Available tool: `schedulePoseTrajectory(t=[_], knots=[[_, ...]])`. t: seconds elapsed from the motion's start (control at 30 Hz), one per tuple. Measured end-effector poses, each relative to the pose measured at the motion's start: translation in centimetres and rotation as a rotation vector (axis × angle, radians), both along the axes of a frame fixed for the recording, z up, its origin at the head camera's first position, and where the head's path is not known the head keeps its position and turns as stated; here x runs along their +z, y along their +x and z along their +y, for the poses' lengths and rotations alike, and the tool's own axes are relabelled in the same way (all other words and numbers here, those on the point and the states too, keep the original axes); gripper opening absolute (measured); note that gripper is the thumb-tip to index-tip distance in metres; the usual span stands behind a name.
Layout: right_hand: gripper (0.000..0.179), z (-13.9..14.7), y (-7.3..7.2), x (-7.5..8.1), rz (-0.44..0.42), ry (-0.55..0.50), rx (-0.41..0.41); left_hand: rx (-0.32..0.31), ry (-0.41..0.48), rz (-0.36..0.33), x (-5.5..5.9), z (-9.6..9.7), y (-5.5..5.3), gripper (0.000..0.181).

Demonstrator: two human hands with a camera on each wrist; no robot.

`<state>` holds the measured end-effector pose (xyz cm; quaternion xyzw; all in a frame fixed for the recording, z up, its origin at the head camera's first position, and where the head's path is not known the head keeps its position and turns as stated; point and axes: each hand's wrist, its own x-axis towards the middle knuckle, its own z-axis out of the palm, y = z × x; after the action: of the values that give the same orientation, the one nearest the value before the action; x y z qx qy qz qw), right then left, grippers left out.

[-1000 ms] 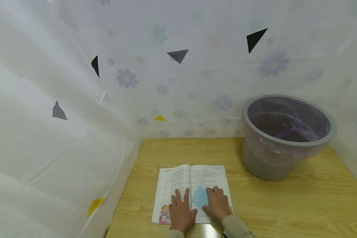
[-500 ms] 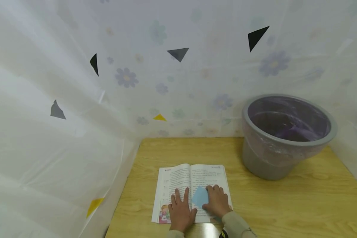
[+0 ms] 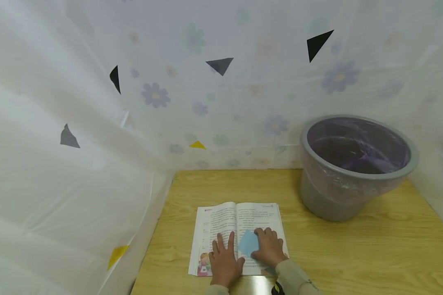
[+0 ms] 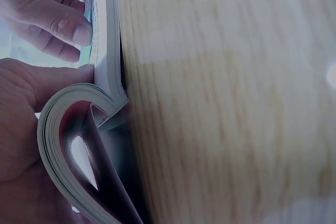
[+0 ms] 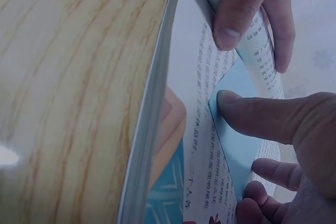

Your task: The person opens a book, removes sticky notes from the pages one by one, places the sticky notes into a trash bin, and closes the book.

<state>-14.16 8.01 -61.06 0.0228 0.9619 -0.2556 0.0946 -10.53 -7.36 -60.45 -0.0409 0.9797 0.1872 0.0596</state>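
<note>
An open book (image 3: 258, 213) lies on the wooden table, pages of printed text facing up. In the head view my left hand (image 3: 225, 264) rests with spread fingers on the left page, near the spine. A light blue square of paper (image 3: 248, 243) lies on the right page, one corner toward the spine. My right hand (image 3: 268, 248) holds its right side, with thumb and curled fingers at the edges. The right wrist view shows the right thumb (image 5: 257, 114) on the blue paper. In the left wrist view the book's near edge (image 4: 73, 90) bulges in a curve.
A grey bucket (image 3: 317, 205) lined with clear plastic stands on the table (image 3: 376, 250) at the back right. Pale flowered plastic sheeting (image 3: 243, 106) hangs behind and on the left, with dark and yellow patches on it.
Both hands and the blue paper keep nearly the same places on the book. The head view has shifted very slightly, and a dark band at the right wrist shows more.
</note>
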Motion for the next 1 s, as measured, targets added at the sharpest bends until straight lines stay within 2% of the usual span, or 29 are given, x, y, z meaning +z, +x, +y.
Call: schedulePoseTrajectory(t=[0.2, 0.37, 0.63, 0.83, 1.0], knots=[[0.073, -0.3, 0.1, 0.1, 0.007, 0.002, -0.007, 0.001, 0.0, -0.02, -0.1, -0.1, 0.0, 0.082], [0.072, -0.6, 0.4, 0.2, 0.058, 0.053, -0.018, 0.003, -0.003, -0.023, -0.1, -0.1, 0.1, 0.081], [0.066, -0.9, 0.5, 0.5, 0.145, 0.136, 0.035, -0.006, -0.004, 0.014, -0.2, -0.1, 0.0, 0.082], [0.067, -0.9, 0.3, 1.1, 0.064, 0.116, 0.032, -0.015, -0.018, -0.009, -0.8, 0.0, -0.1, 0.083], [0.068, -1.0, 0.2, 1.3, 0.042, 0.098, 0.029, -0.009, -0.03, 0.022, -1.4, 0.0, 0.0, 0.082]])
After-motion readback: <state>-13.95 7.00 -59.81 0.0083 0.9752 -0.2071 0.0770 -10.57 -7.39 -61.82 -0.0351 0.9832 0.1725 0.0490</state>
